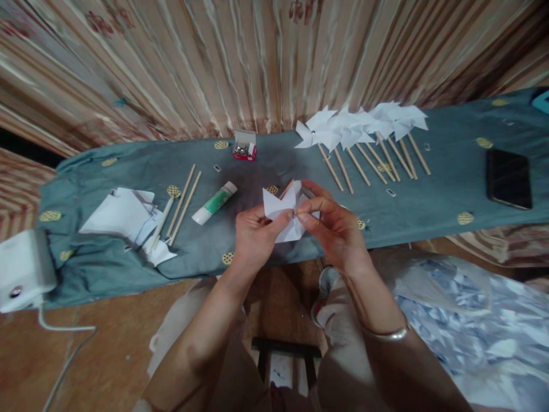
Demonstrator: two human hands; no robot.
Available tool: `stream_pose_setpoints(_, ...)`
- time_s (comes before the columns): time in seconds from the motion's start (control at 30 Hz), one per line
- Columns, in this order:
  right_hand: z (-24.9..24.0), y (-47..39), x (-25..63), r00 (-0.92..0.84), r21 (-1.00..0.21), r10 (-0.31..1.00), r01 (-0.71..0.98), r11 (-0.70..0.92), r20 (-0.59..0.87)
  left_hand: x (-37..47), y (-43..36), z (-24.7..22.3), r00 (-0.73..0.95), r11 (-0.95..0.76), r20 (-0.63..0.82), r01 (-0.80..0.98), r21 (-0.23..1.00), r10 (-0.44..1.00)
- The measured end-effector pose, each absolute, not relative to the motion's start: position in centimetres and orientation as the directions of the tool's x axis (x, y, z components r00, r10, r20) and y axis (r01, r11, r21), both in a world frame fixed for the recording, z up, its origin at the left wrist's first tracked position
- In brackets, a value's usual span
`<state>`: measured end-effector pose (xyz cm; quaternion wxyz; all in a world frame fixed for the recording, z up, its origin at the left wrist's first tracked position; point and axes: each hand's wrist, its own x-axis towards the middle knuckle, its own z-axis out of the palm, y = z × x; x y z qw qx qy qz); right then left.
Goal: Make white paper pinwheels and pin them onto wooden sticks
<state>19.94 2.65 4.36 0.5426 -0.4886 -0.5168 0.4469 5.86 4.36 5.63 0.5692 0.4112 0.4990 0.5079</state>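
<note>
A white paper pinwheel [281, 206] is held up over the near edge of the cloth-covered table. My left hand [256, 237] pinches it from the left, thumb close to its centre. From the other side my right hand [337, 226] closes thumb and fingers at the middle of the pinwheel, where a small pin head seems to show between the thumbs. Part of a wooden stick [286, 189] sticks out behind the paper; the rest of it is hidden. To the left of my hands lies a green and white glue stick [217, 201].
Several finished pinwheels [360, 129] on sticks lie in an overlapping row at the back right. A red box of pins [244, 150], loose sticks [182, 203], paper pieces [118, 214], a phone [509, 178] and a white device [26, 269] with a cord surround the work area.
</note>
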Motion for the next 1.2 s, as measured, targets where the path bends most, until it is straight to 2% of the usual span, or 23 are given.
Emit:
stream_pose_setpoints(0.3, 4.42, 2.65, 19.83, 0.076, -0.991, 0.989, 0.032, 0.128, 0.130, 5.81, 4.45, 5.54, -0.014, 0.121, -0.124, -0.155, 0.980, 0.992)
stream_pose_setpoints(1.2, 3.92, 2.68, 19.48, 0.018, -0.980, 0.997, -0.188, -0.071, -0.076, 5.33, 4.42, 5.03, 0.058, 0.067, -0.061, -0.100, 0.993, 0.996)
